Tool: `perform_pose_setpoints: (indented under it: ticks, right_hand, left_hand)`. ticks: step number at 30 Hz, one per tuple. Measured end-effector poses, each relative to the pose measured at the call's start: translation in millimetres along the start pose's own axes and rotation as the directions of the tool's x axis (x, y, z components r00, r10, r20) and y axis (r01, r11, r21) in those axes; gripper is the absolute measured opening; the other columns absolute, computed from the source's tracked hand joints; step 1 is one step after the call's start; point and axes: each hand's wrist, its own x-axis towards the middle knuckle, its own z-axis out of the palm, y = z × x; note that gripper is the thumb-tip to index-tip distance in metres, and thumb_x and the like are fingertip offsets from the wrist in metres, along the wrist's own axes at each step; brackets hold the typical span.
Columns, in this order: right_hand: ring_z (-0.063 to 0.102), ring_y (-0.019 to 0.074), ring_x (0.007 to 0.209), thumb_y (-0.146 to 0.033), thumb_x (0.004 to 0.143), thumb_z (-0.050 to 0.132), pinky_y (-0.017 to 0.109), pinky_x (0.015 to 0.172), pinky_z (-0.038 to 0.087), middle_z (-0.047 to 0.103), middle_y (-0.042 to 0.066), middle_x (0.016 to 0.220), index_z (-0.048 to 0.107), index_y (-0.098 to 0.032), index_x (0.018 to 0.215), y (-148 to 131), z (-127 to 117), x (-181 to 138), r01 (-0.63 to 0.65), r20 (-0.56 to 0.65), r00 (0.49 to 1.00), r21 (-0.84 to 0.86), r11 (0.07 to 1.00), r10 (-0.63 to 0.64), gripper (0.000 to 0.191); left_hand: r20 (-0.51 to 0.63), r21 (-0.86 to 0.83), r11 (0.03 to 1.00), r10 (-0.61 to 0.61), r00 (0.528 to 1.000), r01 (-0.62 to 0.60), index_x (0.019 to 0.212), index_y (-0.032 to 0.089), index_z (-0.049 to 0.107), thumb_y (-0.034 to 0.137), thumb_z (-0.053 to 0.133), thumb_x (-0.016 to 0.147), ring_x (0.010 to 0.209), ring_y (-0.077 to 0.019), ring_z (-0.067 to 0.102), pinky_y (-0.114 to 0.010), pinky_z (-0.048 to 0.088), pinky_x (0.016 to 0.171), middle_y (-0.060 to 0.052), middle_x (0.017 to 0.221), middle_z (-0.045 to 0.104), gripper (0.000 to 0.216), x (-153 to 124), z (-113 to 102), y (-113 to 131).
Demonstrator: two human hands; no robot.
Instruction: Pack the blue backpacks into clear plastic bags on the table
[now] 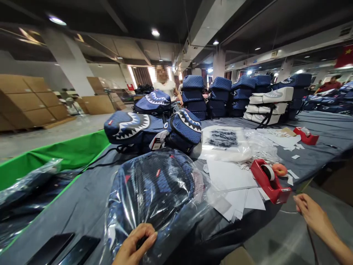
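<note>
One bagged backpack (154, 191) (under left hand (135, 244))

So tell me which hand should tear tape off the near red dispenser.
Right, likely: the right hand hovers free beside the red tape dispenser, while the left hand grips the bagged backpack.

Dim hall, ceiling spotlights (155, 32); glare on plastic bag (154, 187); wide-angle edge stretch; bright blown-out windows.
</note>
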Motion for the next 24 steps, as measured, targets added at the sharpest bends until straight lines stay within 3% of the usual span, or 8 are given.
perform_pose_setpoints:
  ticks: [3,6,10,13,16,18,20,24]
  right_hand:
    - [0.041,0.0123,0.051,-0.063,0.044,0.077,0.023,0.043,0.033,0.041,-0.005,0.053,0.038,-0.025,0.065,12.4,36.2,-23.7,-0.166,0.047,0.986,0.364,0.917,0.160,0.058]
    - [0.026,0.0070,0.049,-0.063,0.045,0.085,0.018,0.040,0.026,0.025,-0.009,0.057,0.028,-0.024,0.065,2.2,89.2,-60.8,-0.291,0.339,0.932,0.496,0.818,0.127,0.072]
    - [0.029,0.0098,0.052,-0.068,0.071,0.078,0.021,0.044,0.035,0.032,-0.006,0.058,0.044,-0.022,0.068,-47.0,140.4,-103.5,-0.298,0.747,0.658,0.372,0.879,-0.093,0.057]
    - [0.040,0.0131,0.061,-0.069,0.084,0.065,0.024,0.054,0.039,0.045,-0.001,0.066,0.055,-0.021,0.074,-111.0,175.9,-112.2,0.213,0.885,0.279,0.322,0.923,-0.373,0.050]
    - [0.042,0.0133,0.062,-0.056,0.094,0.054,0.026,0.057,0.033,0.050,-0.001,0.069,0.056,-0.021,0.075,-178.1,223.8,-126.7,0.601,0.887,-0.283,0.460,0.654,-0.364,0.040]
    - [0.041,0.0126,0.059,-0.040,0.093,0.054,0.027,0.057,0.028,0.052,-0.003,0.066,0.056,-0.022,0.077,-209.1,258.6,-141.9,0.748,0.858,-0.462,0.513,0.421,-0.225,0.025]
    - [0.047,0.0134,0.059,-0.030,0.084,0.062,0.028,0.057,0.025,0.055,-0.004,0.064,0.057,-0.023,0.077,-225.5,289.8,-153.0,0.860,0.883,-0.458,0.469,0.200,-0.101,0.012]
    - [0.061,0.0203,0.070,-0.039,0.064,0.084,0.026,0.055,0.027,0.064,-0.003,0.074,0.055,-0.025,0.084,-233.0,322.8,-141.9,0.969,0.975,-0.210,0.218,0.114,-0.076,0.038]
  left_hand:
    - [-0.059,-0.020,1.000,-0.006,0.998,0.005,0.063,0.021,0.062,0.077,0.060,0.075,0.080,-0.0240,0.058,-0.035,0.047,0.080,-0.005,0.078,0.063,0.058,-2.1,2.0,14.3]
    - [-0.107,-0.055,0.998,-0.005,0.994,-0.001,0.065,0.021,0.062,0.061,0.062,0.078,0.081,-0.0231,0.056,-0.035,0.044,0.081,-0.004,0.078,0.062,0.042,-6.7,6.1,24.4]
    - [-0.144,-0.066,0.998,0.009,0.989,-0.019,0.063,0.021,0.059,0.046,0.062,0.077,0.084,-0.0221,0.055,-0.035,0.040,0.084,-0.004,0.078,0.061,0.029,-7.6,11.8,25.9]
    - [-0.168,-0.036,0.999,-0.023,0.986,0.017,0.066,0.020,0.060,0.034,0.064,0.079,0.088,-0.0208,0.055,-0.034,0.038,0.086,-0.003,0.081,0.061,0.019,-3.5,13.4,21.4]
    - [-0.185,-0.034,0.997,-0.070,0.980,0.065,0.070,0.020,0.062,0.027,0.067,0.080,0.092,-0.0200,0.055,-0.033,0.038,0.089,-0.002,0.085,0.063,0.013,-1.8,15.3,19.8]
    - [-0.186,-0.040,0.996,-0.083,0.979,0.077,0.070,0.020,0.062,0.025,0.069,0.079,0.094,-0.0199,0.055,-0.033,0.038,0.090,-0.001,0.086,0.063,0.012,-2.1,16.5,20.6]
    - [-0.185,-0.040,0.996,-0.087,0.979,0.081,0.071,0.020,0.062,0.024,0.069,0.080,0.095,-0.0198,0.055,-0.033,0.038,0.091,-0.001,0.086,0.063,0.012,-3.0,16.9,22.2]
    - [-0.177,-0.022,0.996,-0.093,0.980,0.091,0.071,0.020,0.062,0.023,0.069,0.082,0.094,-0.0191,0.054,-0.033,0.037,0.089,0.000,0.087,0.063,0.014,-6.3,15.7,24.9]
